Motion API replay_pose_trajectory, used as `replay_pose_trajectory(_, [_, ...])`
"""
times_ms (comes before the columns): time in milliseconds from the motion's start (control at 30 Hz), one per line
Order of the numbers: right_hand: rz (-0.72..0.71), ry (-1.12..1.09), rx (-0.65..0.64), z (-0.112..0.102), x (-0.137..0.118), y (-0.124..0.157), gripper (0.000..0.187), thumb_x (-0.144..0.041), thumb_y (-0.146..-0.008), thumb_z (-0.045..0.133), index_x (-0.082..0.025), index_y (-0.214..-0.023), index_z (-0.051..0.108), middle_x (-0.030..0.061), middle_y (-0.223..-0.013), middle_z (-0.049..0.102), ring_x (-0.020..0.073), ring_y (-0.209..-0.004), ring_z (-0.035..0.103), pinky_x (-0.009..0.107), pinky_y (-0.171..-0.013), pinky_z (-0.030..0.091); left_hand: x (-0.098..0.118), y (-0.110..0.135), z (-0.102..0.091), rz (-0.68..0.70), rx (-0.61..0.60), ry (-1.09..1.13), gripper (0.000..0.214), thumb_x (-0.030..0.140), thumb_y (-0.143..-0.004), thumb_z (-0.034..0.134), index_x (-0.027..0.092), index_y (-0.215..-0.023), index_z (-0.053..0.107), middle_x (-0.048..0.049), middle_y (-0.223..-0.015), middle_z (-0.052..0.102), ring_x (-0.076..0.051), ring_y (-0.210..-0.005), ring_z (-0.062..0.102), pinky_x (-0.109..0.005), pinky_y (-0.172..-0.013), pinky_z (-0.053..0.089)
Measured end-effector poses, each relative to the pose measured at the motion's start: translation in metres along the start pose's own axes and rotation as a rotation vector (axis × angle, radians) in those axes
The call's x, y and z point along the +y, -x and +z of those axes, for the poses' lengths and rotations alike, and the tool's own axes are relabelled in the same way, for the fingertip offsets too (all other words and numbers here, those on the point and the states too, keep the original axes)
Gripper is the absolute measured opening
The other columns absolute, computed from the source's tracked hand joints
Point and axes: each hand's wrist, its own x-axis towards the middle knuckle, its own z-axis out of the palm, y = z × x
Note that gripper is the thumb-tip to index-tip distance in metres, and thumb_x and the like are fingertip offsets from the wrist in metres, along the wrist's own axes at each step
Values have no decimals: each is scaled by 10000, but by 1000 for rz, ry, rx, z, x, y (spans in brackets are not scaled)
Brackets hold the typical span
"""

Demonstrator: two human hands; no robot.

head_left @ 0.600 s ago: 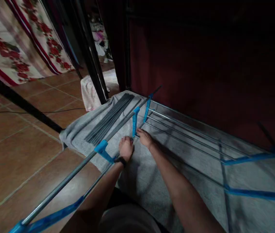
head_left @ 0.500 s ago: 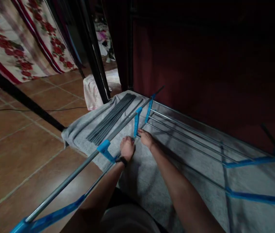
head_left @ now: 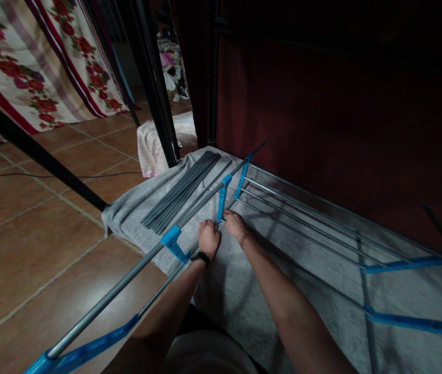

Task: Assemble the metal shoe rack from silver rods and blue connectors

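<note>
A metal rack frame with blue plastic connectors [head_left: 223, 195] lies over a grey cloth [head_left: 236, 296] on the tiled floor. My left hand [head_left: 207, 237], with a black band at the wrist, and my right hand [head_left: 235, 225] meet at the foot of the middle blue connector, fingers closed around the thin rod end there. A long grey tube [head_left: 135, 267] runs from the near left up past my hands. Several loose dark rods [head_left: 182, 192] lie bundled on the cloth beyond the tube. Chrome rails [head_left: 294, 208] stretch to the right.
Black metal posts [head_left: 154, 88] stand behind the cloth. A flowered curtain [head_left: 37, 62] hangs at the far left. A pale folded cloth [head_left: 152, 148] sits by the posts. A dark red wall [head_left: 322, 114] closes the right side. More blue bars [head_left: 411, 262] lie at the right.
The view has shifted slightly; both hands stay at the same blue connector with hardly any movement.
</note>
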Motion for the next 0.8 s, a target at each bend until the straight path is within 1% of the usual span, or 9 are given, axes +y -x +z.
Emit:
replay_pose_trajectory(167, [18, 10, 10, 0, -4, -2, 538, -10, -920, 365, -169, -1287, 723, 84, -1426, 680, 184, -1340, 594, 257, -1151, 393, 0, -4, 1, -6, 17, 7, 170, 115, -945, 490, 155, -974, 652, -145, -1049, 683, -271, -1093, 615, -369, -994, 447])
replay_pose_trajectory(300, [26, 13, 15, 0, -6, -5, 516, -12, -920, 382, -167, -1261, 737, 99, -1386, 702, 188, -1311, 614, 256, -1142, 395, 0, -7, 0, -9, 25, 7, 183, 118, -939, 489, 150, -967, 666, -152, -1041, 691, -275, -1080, 625, -376, -981, 457])
replay_pose_trajectory(500, [46, 17, 7, -2, -5, -5, 522, -16, -925, 378, -168, -1290, 719, 88, -1398, 697, 174, -1308, 613, 239, -1125, 401, -1, -9, -3, 35, 16, 10, 200, 147, -941, 495, 150, -962, 693, -161, -1027, 698, -286, -1070, 634, -386, -959, 474])
replay_pose_trajectory(800, [49, 22, -17, -4, -1, -5, 495, -16, -912, 398, -158, -1248, 732, 99, -1413, 684, 201, -1329, 590, 282, -1173, 373, -1, -11, -5, 55, -15, 8, 201, 154, -940, 492, 154, -974, 691, -159, -1035, 702, -291, -1077, 629, -389, -968, 478])
